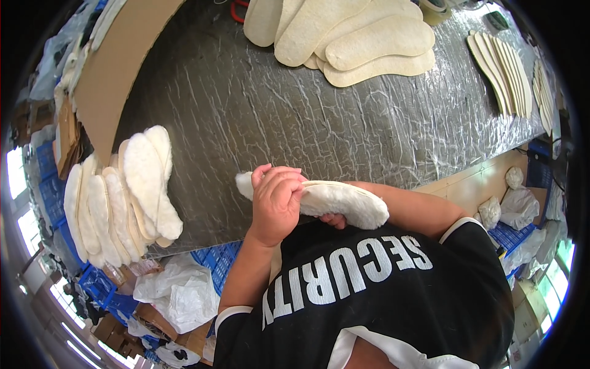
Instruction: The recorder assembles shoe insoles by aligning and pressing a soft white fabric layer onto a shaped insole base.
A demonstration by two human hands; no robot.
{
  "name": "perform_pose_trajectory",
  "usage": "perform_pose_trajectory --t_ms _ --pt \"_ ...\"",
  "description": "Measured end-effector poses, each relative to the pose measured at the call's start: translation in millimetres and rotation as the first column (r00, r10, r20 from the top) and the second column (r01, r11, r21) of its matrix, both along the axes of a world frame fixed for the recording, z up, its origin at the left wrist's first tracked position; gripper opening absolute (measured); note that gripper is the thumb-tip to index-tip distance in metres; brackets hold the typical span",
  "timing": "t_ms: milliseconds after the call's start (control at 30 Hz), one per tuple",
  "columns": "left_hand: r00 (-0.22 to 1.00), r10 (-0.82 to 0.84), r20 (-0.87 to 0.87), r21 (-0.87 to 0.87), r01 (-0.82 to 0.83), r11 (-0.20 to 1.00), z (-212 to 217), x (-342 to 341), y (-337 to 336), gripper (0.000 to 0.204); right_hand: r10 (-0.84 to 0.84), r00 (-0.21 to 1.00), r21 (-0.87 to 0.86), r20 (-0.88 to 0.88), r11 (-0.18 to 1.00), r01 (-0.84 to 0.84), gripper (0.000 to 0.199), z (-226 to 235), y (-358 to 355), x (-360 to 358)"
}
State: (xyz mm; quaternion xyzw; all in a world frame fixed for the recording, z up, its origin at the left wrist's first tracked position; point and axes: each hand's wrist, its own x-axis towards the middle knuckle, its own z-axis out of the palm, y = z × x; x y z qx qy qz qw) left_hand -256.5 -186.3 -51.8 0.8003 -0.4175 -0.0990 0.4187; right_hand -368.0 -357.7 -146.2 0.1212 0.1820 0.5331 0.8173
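Close to my body, at the table's near edge, I hold a fluffy white fleece insole [344, 206]. A thin seam along its upper edge suggests two layers; I cannot tell if it is one insole or a pair. My left hand [276, 200] is closed over its left part, fingers bent across the top edge, with the tip poking out beyond. From behind, my right hand [334, 220] grips the middle; only some fingertips show below the edge, and the rest is hidden by the fleece.
A dark, plastic-covered table [203, 117] spreads ahead. Fleece insoles [114, 206] lie overlapped at the left, beside a cardboard panel [123, 67]. Flat cream insoles [378, 43] are piled at the far side, with a fanned row [501, 74] at far right. Blue crates [212, 264] stand below the table.
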Motion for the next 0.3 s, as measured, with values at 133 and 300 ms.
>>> perform_pose_trajectory --t_ms 133,300 --pt "1.000 0.014 0.007 0.080 -0.014 0.997 1 3 5 0.012 0.144 0.940 -0.647 0.310 0.756 0.098 0.042 13 -17 3" --pt "0.998 0.024 -0.063 0.183 -0.012 0.983 -12 9 14 0.014 -0.041 0.745 -0.542 0.666 0.660 0.521 0.069 36 -60 18"
